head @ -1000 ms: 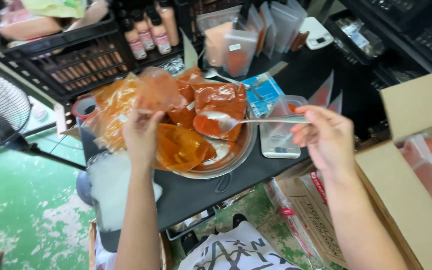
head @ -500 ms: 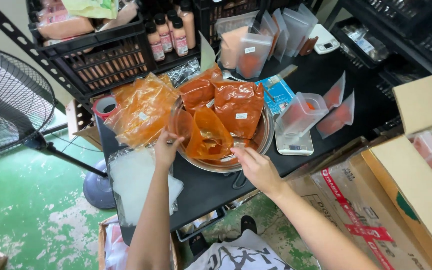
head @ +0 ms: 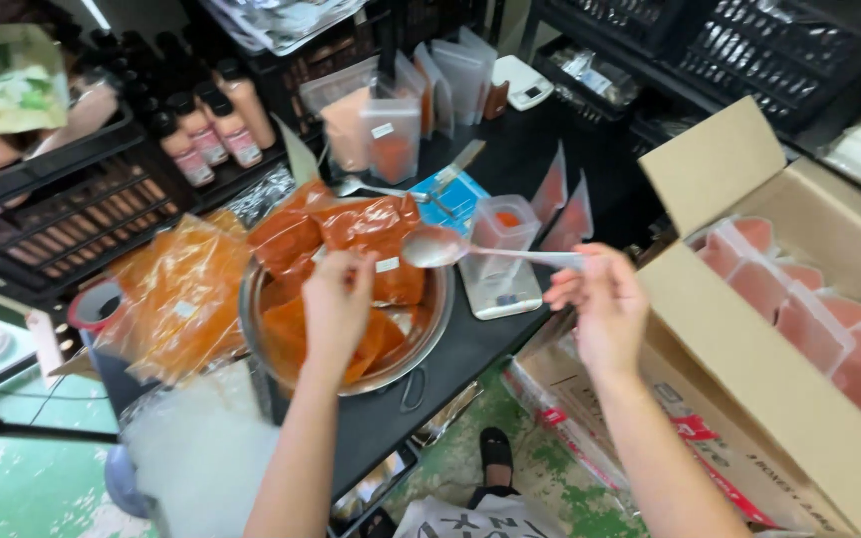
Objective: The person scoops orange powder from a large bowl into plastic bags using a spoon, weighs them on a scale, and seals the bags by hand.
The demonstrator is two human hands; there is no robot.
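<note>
The right hand [head: 600, 309] has its fingers curled and pinched around the end of a long metal spoon [head: 470, 249], thumb on top; the thin handle runs left from the fingertips and the shiny oval bowl, smeared with orange-red powder, hangs above the far right rim of the steel bowl [head: 421, 349]. The left hand [head: 336, 299] reaches down into that round, polished bowl with fingers bent and closed on the top edge of an orange plastic bag [head: 286, 344], crinkled and translucent, which lies in the bowl's near left part, directly under the hand.

Further bags of red powder [head: 361, 234] lean against the bowl's far side. Right of the spoon's bowl, a clear pouch [head: 500, 224] with a little orange powder stands open on a small flat scale [head: 500, 294], just beside the steel bowl. A heap of crumpled orange bags [head: 181, 299] lies to the left on the black table [head: 470, 349]. At the right, an open cardboard box [head: 739, 329] holds filled pouches of pale pink powder.
</note>
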